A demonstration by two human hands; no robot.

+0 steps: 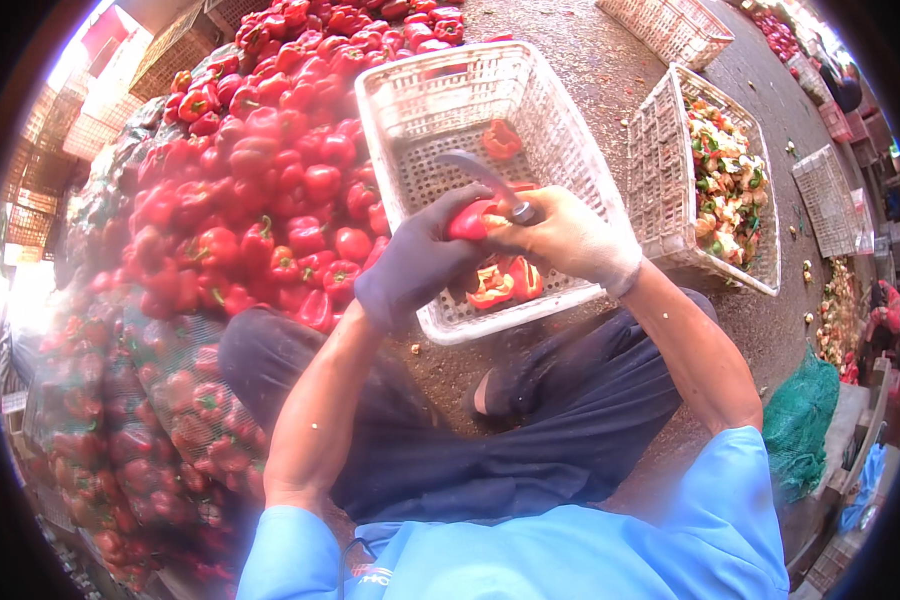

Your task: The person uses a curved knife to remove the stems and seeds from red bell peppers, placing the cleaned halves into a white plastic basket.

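The left hand (pixel 415 265) is gripping a red pepper (pixel 470 220) over a white basket (pixel 560 150); the right hand (pixel 570 240) is clasping a knife (pixel 485 180) against it

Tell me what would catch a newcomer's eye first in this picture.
The huge pile of red peppers filling the left side stands out first. At the centre, the left hand in a dark glove holds a red pepper while the right hand in a pale glove works a knife on it, over a white basket with a few cut peppers. A second basket to the right holds scraps.
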